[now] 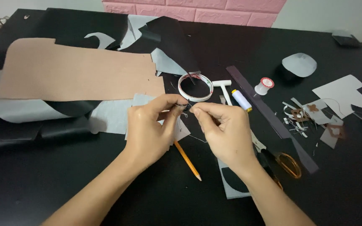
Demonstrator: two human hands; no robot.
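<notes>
My left hand (151, 129) and my right hand (225, 132) meet over the middle of a black table (63, 184). Between their fingertips they pinch a small dark piece (186, 108); what it is cannot be made out. A thin thread (197, 138) trails below the hands. A yellow pencil (188, 161) lies under my left hand, pointing toward me. Just beyond the fingers lies a white tape ring (195, 87).
A large tan sheet (76, 71) and grey and black sheets cover the left. A white thread spool (241, 100), a small red-topped spool (265, 86), a white T-shaped tool (223, 88), a dark ruler strip (269, 117), orange-handled scissors (288, 165) and paper scraps (311, 115) lie right.
</notes>
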